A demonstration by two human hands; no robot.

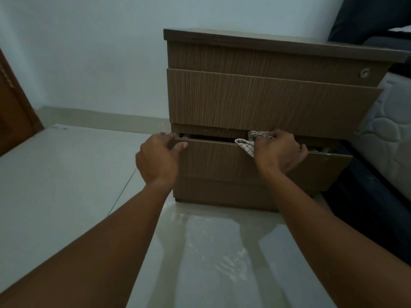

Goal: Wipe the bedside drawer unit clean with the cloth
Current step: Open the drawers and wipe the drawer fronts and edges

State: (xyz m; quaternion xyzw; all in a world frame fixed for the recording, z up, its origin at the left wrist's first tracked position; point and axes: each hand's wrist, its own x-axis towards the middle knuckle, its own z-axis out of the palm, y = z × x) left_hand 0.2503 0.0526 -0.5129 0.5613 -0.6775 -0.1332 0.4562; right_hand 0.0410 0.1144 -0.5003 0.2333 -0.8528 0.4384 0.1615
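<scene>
While the brown wood-grain bedside drawer unit [266, 90] stands on the pale tiled floor [66, 185] against a light wall, just beside a mattress [387, 134] on its right, the head view shows both bare forearms reaching toward its lower drawer [222, 165]. That drawer is pulled out a little, leaving a dark gap below the upper drawer front [266, 101]. At the drawer's left corner, the left hand [158, 158] grips the top edge, fingers curled over it and thumb pressed on the front face. Further right on the same edge, the right hand [278, 150] is closed around a checked white cloth [249, 143], which is bunched at the fingers and hangs slightly over the drawer front. A round lock [364, 72] sits at the top right of the unit.
</scene>
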